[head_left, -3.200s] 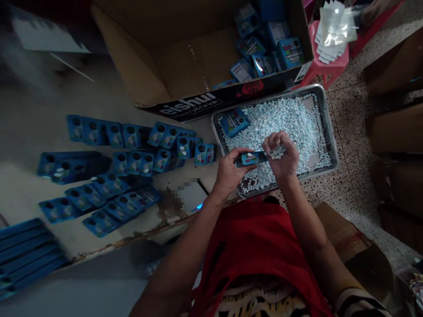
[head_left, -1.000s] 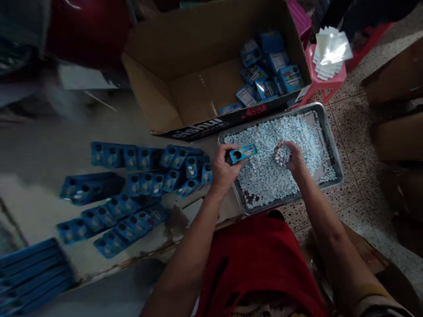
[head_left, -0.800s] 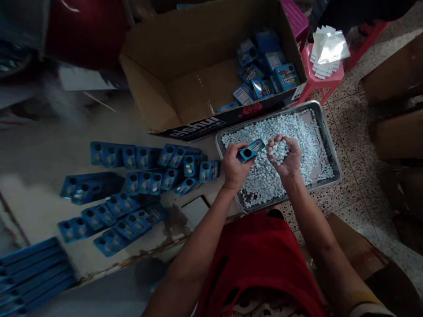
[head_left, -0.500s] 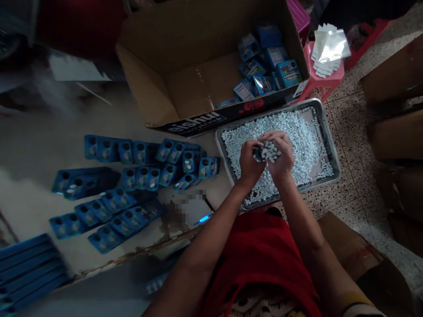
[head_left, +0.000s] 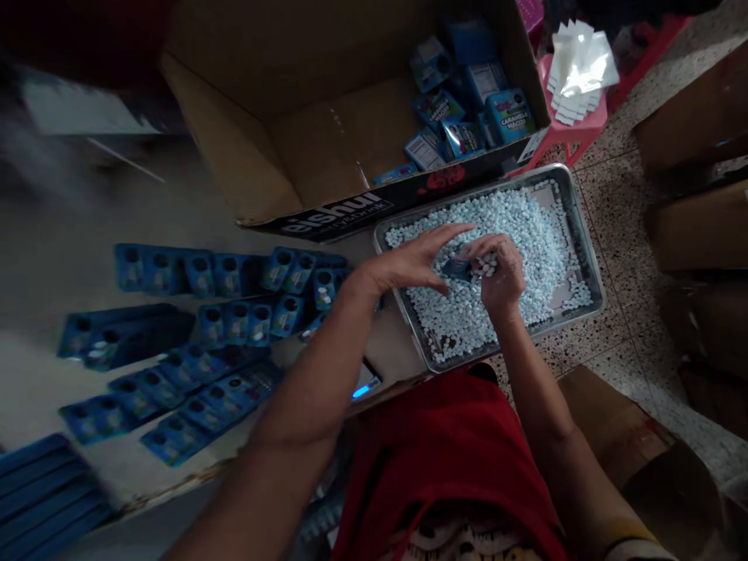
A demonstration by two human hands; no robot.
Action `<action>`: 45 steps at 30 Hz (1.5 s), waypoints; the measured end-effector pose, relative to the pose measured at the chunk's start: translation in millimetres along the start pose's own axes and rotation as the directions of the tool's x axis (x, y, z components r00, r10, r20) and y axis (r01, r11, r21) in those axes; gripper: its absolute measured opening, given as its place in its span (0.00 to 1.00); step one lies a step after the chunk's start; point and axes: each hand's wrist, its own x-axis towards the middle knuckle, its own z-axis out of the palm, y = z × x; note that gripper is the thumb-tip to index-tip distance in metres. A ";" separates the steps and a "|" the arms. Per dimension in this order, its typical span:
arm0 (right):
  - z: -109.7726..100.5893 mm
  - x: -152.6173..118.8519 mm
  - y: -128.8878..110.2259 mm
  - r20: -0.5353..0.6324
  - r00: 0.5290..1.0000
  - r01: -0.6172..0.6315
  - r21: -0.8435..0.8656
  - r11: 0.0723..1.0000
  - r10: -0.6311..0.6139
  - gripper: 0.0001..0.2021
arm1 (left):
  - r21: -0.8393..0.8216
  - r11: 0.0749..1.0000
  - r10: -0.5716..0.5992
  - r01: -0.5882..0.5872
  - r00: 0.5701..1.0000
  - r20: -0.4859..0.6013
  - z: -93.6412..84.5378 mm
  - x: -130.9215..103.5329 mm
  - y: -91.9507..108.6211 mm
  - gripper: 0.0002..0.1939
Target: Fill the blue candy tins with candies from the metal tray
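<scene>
A metal tray holds a heap of small pale blue and white candies. Above its left part my left hand is open, thumb and fingers spread around nothing. My right hand curls over the heap with a clutch of the candies in its fingers. Between the two hands is a small dark blue box, touching or very near the right fingertips. Whether the right hand also grips that box, I cannot tell.
A large cardboard carton with blue boxes inside stands behind the tray. Rows of blue boxes fill the table at left, near a lit scale. Clear bags lie on a pink stool.
My left hand has let go of the small blue box, opened and drawn left. The right hand stays over the tray with candies in its fingers. The view has shifted slightly.
</scene>
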 end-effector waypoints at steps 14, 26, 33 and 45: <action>-64.0 -18.5 -15.7 0.274 0.956 0.160 -0.187 0.969 -0.105 0.21 | -0.052 0.997 -0.034 0.052 0.953 0.301 -13.0 59.9 -1.4 0.24; -191.8 35.0 58.3 -0.222 0.947 -0.127 -0.923 0.364 -0.233 0.33 | 0.082 0.980 -0.104 0.180 0.820 -0.563 26.1 -53.7 7.8 0.17; -114.9 30.3 64.5 -0.436 0.882 -0.299 -0.226 0.927 0.178 0.21 | 0.168 0.967 -0.029 0.192 0.737 -0.675 43.3 -48.4 -2.8 0.17; -4.5 11.2 -15.1 -0.063 0.981 -0.165 0.242 0.956 0.185 0.23 | 0.092 0.983 -0.058 0.157 0.749 -0.661 58.9 -40.7 21.9 0.21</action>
